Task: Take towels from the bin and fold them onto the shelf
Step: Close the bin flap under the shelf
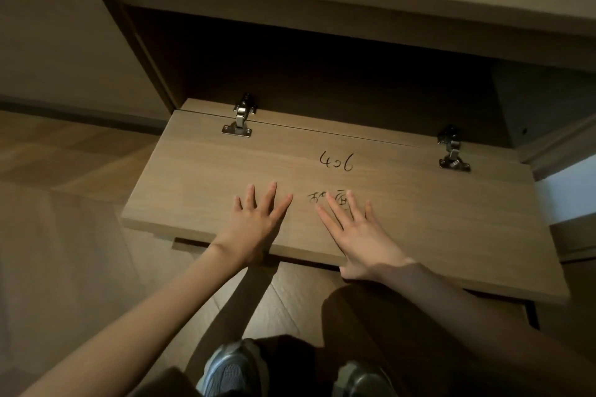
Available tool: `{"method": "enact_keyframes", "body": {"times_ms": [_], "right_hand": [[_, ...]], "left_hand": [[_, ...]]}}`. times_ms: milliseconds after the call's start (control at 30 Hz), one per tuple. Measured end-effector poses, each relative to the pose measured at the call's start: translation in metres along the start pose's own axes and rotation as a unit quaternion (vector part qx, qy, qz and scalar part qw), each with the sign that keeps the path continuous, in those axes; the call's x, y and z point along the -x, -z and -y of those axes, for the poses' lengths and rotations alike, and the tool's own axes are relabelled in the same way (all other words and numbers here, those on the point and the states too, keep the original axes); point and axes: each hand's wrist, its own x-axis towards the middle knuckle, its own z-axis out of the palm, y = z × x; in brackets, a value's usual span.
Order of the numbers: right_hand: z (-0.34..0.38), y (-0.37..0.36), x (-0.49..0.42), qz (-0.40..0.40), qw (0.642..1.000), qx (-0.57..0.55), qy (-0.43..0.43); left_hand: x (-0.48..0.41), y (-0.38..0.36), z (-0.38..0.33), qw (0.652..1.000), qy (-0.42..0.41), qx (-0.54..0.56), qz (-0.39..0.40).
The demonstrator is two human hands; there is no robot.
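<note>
Both hands spread flat, palms down, holding nothing: left hand (258, 222) and right hand (361, 235) rest side by side on the dropped-open cabinet door (451, 219), near its front edge, right fingertips over some handwriting (337, 162). Door sits level on two metal hinges (240, 119). Compartment (322, 74) behind it is dark, nothing visible inside. No towels, no bin in view, can't tell where they are. My read: nothing folded shows yet, so fetching, folding and shelving all look left to do

Both arms outstretched, left hand (254, 226) and right hand (358, 235) apparently flat, fingers straight and spread
</note>
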Motion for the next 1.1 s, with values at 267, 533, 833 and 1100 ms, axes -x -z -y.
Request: {"method": "enact_keyframes", "body": {"times_ms": [267, 533, 833, 1100], "right_hand": [[-0.022, 0.095, 0.040, -0.019, 0.997, -0.054, 0.059], [-0.057, 0.168, 0.064, -0.208, 0.977, -0.017, 0.035], [-0.095, 0.208, 0.042, -0.407, 0.907, 0.097, -0.037], [-0.120, 0.228, 0.015, -0.376, 0.917, 0.084, -0.099]], "left_hand": [[0.033, 0.104, 0.027, 0.996, -0.073, 0.032, 0.033], [0.042, 0.190, 0.058, 0.985, -0.050, 0.012, -0.165], [0.004, 0.221, 0.084, 0.916, -0.027, 0.006, -0.400], [-0.039, 0.240, 0.094, 0.917, -0.015, 0.075, -0.391]]}}
